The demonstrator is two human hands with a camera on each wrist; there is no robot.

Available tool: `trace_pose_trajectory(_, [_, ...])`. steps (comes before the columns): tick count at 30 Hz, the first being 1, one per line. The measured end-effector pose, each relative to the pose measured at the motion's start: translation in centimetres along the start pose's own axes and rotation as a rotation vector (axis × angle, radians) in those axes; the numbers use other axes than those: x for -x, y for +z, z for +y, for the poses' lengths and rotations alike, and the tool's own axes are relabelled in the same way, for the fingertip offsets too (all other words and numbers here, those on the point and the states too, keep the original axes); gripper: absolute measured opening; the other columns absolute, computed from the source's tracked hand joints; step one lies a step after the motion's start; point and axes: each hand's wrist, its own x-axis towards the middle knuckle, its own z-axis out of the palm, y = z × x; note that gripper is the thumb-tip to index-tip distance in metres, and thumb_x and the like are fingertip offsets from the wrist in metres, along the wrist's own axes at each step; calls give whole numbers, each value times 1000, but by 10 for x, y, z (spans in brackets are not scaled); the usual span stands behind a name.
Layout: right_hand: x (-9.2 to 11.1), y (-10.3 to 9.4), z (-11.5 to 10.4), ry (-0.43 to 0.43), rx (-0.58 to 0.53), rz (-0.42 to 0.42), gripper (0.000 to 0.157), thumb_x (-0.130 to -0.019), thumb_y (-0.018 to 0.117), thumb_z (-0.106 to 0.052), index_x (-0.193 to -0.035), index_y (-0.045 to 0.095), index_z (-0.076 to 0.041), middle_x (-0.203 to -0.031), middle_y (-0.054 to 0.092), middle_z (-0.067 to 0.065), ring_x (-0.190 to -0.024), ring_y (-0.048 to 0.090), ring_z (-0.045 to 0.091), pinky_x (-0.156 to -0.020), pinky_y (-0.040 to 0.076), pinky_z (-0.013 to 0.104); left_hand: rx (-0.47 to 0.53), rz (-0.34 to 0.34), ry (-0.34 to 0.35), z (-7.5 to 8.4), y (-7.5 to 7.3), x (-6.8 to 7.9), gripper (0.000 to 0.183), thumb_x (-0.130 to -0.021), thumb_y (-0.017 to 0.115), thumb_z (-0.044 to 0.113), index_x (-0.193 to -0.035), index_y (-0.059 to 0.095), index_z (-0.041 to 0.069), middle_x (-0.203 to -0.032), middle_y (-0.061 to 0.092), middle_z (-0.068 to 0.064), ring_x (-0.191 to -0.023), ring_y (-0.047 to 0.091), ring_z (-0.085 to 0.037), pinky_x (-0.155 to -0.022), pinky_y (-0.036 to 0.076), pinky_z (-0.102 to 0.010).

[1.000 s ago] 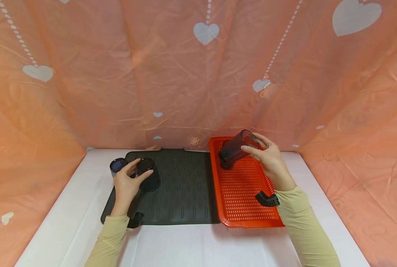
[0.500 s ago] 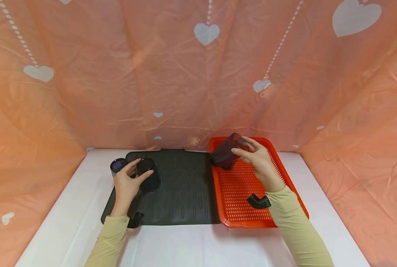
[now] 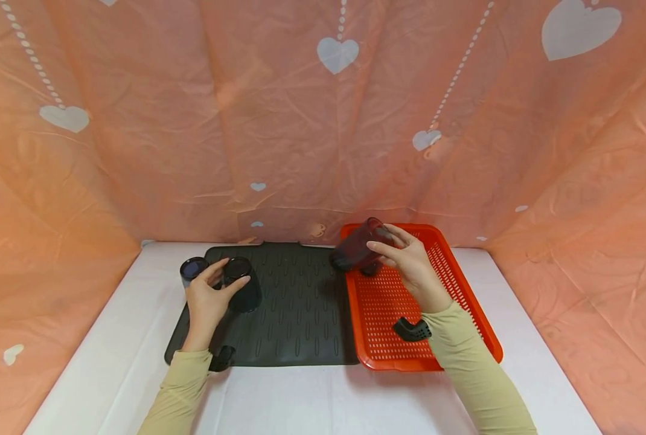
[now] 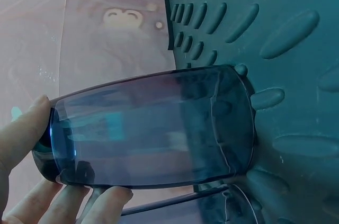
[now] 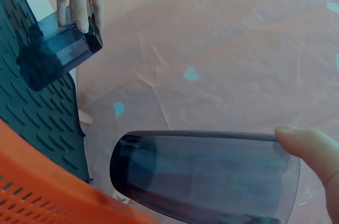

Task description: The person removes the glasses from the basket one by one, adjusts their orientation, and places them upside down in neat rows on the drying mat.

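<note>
My left hand (image 3: 203, 305) pinches the thick base of a blue-tinted drinking glass (image 4: 148, 134), which stands upside down on the dark drying mat (image 3: 296, 302). Beside it is a second upside-down blue glass (image 3: 193, 267), partly hidden by my fingers. Over the left rim of the orange basket (image 3: 360, 338), my right hand (image 3: 416, 272) holds a purplish glass (image 3: 355, 244) near its mouth, thumb on one side. This glass is tilted, its dark base (image 5: 124, 163) pointing left and down toward the mat's right edge. Under it in the basket shows a dark part of another glass (image 3: 370, 269).
The basket's perforated floor (image 3: 385, 314) lies right against the mat. Both rest on a white-covered table (image 3: 279, 396). A peach curtain with white hearts (image 3: 279, 133) hangs close behind and on both sides.
My right hand has carried the purplish glass leftward, from over the basket to its left rim and the mat's edge. My left hand and its glass have stayed in place.
</note>
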Motion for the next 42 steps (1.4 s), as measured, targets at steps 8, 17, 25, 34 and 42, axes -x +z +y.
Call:
trace_pose_trajectory(8, [0, 9, 0, 18, -32, -8, 61, -89, 65, 0, -144, 38, -4, -132, 49, 13, -92, 65, 11, -81, 54, 29, 7, -1, -9, 0, -1, 0, 61, -72, 86, 19, -126, 62, 4, -120, 62, -23, -109, 59, -37, -84, 52, -51])
trace_pose_trajectory(17, [1, 18, 5, 25, -13, -52, 60, -90, 65, -2, -143, 37, -2, -139, 43, 16, -92, 64, 11, -80, 54, 28, 14, 1, -15, 0, -2, 1, 62, -73, 85, 20, -128, 61, 6, -124, 59, -23, -113, 57, -37, -85, 51, -51])
trace_pose_trajectory(25, [2, 25, 9, 46, -42, -64, 59, -90, 63, 0, -143, 36, -1, -139, 43, 16, -96, 62, 12, -82, 53, 31, 12, 0, -12, 1, -3, 2, 61, -73, 85, 19, -128, 61, 5, -122, 61, -23, -111, 58, -36, -85, 51, -50])
trace_pose_trajectory(34, [1, 33, 15, 68, -62, -78, 60, -90, 64, -1, -144, 35, -2, -142, 40, 15, -103, 60, 19, -91, 50, 38, 19, -22, -5, 0, -4, 2, 62, -75, 84, 20, -129, 60, 4, -123, 60, -23, -112, 58, -36, -86, 51, -50])
trace_pose_trajectory(42, [2, 43, 21, 72, -90, -82, 57, -90, 64, 0, -141, 37, -1, -131, 46, 19, -96, 63, 20, -85, 53, 36, 29, -52, -4, -1, -6, 1, 61, -77, 82, 21, -130, 58, 4, -125, 59, -22, -113, 57, -36, -87, 50, -50])
